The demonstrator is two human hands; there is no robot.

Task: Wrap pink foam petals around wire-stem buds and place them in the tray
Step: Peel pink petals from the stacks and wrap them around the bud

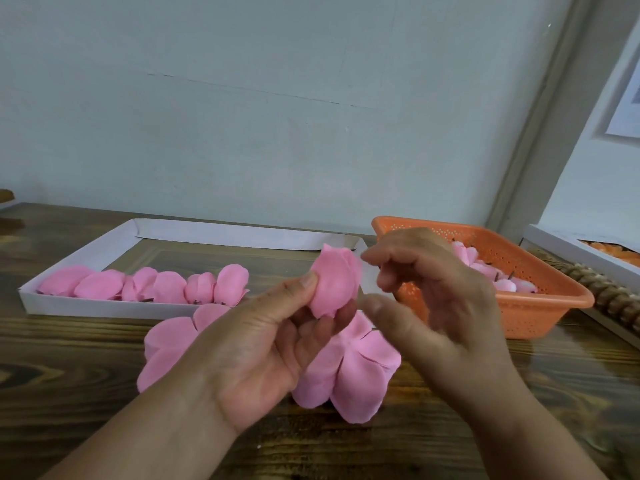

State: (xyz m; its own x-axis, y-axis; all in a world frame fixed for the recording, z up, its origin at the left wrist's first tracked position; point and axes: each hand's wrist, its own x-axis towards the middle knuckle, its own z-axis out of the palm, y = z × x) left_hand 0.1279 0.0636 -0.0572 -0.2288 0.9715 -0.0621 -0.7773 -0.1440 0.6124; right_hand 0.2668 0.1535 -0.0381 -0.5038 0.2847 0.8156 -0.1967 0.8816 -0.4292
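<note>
Pink foam bud (334, 284) — smooth, overlapping petals — is being pinched by the left hand (263, 344); the right hand (433, 296) is hovering beside it, fingers loosely curled, holding nothing.

Two bare hands, left (256, 344) and right (440, 306), with bare forearms; no sleeves, gloves, rings or watch in view; short nails.

Illumination is soft, even and moderately dim. Shadows are faint. The right hand (433, 299) shows motion blur. Wide-angle distortion tilts the grey wall corner post (540, 133). The glossy dark wooden table (69, 375) reflects mild glare.
</note>
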